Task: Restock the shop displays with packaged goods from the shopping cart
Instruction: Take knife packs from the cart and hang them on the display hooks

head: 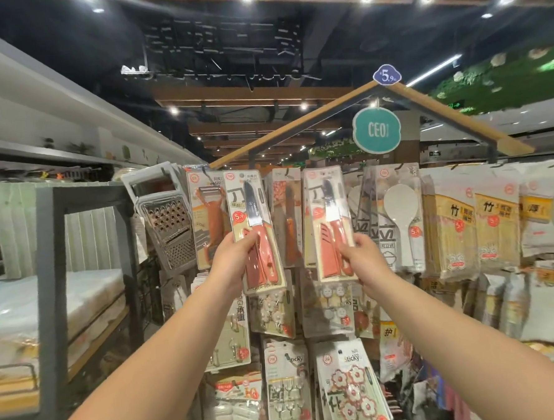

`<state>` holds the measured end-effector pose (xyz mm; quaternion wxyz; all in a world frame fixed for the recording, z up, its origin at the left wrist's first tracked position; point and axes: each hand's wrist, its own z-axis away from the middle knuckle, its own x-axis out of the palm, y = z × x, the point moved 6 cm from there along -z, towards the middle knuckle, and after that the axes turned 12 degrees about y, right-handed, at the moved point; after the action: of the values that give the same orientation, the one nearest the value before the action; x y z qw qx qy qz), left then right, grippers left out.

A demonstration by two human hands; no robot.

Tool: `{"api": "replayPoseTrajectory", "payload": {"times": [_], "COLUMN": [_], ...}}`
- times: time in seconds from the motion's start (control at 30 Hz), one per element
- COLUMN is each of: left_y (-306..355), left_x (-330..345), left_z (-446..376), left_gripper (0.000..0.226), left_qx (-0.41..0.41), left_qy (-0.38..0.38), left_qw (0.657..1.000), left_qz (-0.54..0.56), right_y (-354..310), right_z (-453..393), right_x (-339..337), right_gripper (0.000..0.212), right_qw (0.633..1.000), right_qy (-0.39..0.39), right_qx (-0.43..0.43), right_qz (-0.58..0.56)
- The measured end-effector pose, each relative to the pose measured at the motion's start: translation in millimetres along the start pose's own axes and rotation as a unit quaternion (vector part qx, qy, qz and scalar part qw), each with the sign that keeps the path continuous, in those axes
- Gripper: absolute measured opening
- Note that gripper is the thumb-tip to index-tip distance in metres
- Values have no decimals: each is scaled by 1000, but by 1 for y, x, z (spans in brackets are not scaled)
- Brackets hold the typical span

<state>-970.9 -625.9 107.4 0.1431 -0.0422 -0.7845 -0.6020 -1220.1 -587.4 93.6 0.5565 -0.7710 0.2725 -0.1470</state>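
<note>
Your left hand point(231, 256) pinches one knife pack point(257, 230) at its lower left edge; your right hand point(364, 253) pinches a second knife pack point(330, 222) at its lower right. Both packs stand upright, long axis rising above each grip toward the top row of the display rack point(378, 184). A peeler pack point(206, 220) crowds the left; a rice paddle pack point(401, 215) crowds the right. Hooks hidden.

The knife pack point(260, 230) in my left hand point(236, 254) shows a coral-red handle and sheath on cream card; the pack point(330, 226) in my right hand point(364, 253) matches. Beside them hang a silver grater point(170, 229), a white rice paddle point(400, 212), yellow-labelled packs point(448, 225) and a teal sign point(376, 130).
</note>
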Motion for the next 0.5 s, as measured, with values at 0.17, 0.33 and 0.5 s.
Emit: {"api": "replayPoseTrajectory", "payload": {"times": [0.17, 0.33, 0.5], "left_y": [2, 2, 0], "left_x": [0, 6, 0], "left_z": [-1, 1, -10], "left_gripper": [8, 6, 37], "left_qx": [1, -2, 2], "left_qy": [8, -5, -4], "left_qw": [999, 999, 997], "left_qz": [-34, -47, -71], "right_y": [-1, -9, -8], "right_z": [-24, -36, -37], "right_x": [-16, -17, -13], "right_gripper": [29, 26, 28], "right_qw": [1000, 1000, 1000], "right_qy": [30, 18, 7], "right_qx": [0, -4, 4], "right_qz": [3, 3, 18]}}
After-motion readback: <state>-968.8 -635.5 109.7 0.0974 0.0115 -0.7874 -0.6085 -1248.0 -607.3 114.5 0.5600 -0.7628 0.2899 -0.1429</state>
